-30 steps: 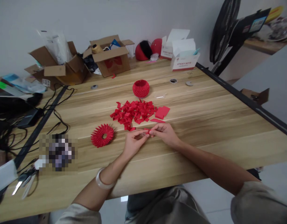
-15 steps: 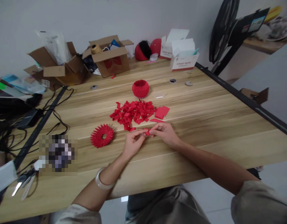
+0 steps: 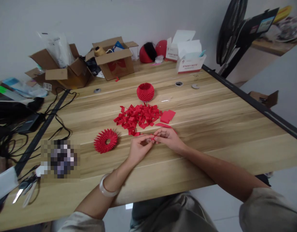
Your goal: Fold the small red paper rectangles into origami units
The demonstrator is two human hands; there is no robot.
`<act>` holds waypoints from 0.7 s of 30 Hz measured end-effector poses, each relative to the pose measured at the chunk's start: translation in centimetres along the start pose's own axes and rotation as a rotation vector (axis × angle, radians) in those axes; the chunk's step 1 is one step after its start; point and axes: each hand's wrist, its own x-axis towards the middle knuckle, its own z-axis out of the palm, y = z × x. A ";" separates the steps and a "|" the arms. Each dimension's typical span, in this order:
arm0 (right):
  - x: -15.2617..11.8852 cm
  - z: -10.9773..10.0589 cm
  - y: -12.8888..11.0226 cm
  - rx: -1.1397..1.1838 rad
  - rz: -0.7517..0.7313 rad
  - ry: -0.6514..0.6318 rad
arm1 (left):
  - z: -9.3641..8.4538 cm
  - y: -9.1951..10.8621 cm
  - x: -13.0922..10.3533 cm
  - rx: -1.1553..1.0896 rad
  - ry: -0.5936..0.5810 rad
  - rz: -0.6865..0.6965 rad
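Between my fingertips is a small piece of red paper (image 3: 153,138), mostly covered by the fingers. My left hand (image 3: 139,148) pinches its left side, and my right hand (image 3: 171,139) pinches it from the right. Just beyond lies a loose pile of folded red paper pieces (image 3: 138,116). A few flat red paper slips (image 3: 167,116) rest at the pile's right. To the left of my left hand lies a spiky red paper ring (image 3: 105,141) with a hole in its middle. Behind the pile stands a round red bowl shape (image 3: 145,92) built from folded pieces.
Open cardboard boxes (image 3: 116,64) and white sticky-note boxes (image 3: 190,62) line the back of the table. Black cables (image 3: 60,120) and a pair of scissors (image 3: 27,187) lie at the left. A black fan (image 3: 231,32) stands beyond the right edge. A clear plastic piece (image 3: 165,98) lies near the bowl shape.
My fingertips have shifted slightly on the red paper, which now shows less between them. Both hands have moved very slightly to the right; the other things stay put.
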 end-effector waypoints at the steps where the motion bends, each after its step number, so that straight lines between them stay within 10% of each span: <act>1: 0.0 0.0 0.1 -0.011 -0.003 -0.009 | 0.0 0.0 0.0 0.011 -0.009 0.000; 21: 0.2 -0.7 -0.8 -0.101 0.010 -0.070 | -0.5 0.1 0.4 -0.007 -0.132 -0.032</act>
